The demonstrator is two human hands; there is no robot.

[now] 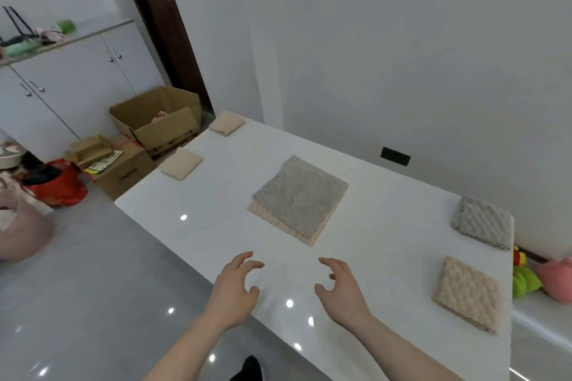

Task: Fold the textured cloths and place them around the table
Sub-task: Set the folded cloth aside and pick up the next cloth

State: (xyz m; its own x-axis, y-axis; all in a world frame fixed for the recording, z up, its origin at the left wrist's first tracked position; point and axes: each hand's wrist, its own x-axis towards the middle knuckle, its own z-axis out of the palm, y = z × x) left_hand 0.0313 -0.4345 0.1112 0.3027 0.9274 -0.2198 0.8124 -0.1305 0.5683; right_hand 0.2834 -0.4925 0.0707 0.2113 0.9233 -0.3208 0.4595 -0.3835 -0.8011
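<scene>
A stack of unfolded textured cloths (299, 198) lies in the middle of the white table (216, 210), a grey one on top of beige ones. Two folded beige cloths sit along the far left end, one (180, 163) near the corner and one (227, 122) further back. At the right end lie a folded grey cloth (483, 222) and a folded beige cloth (469, 293). My left hand (236, 284) and my right hand (339, 289) hover empty over the table's near edge, in front of the stack, fingers loosely spread.
Open cardboard boxes (154, 120) and a red bag (57, 184) stand on the floor beyond the table's left end. White cabinets (71, 83) line the far left wall. Plush toys (538, 278) lie past the right end. The wall runs close behind the table.
</scene>
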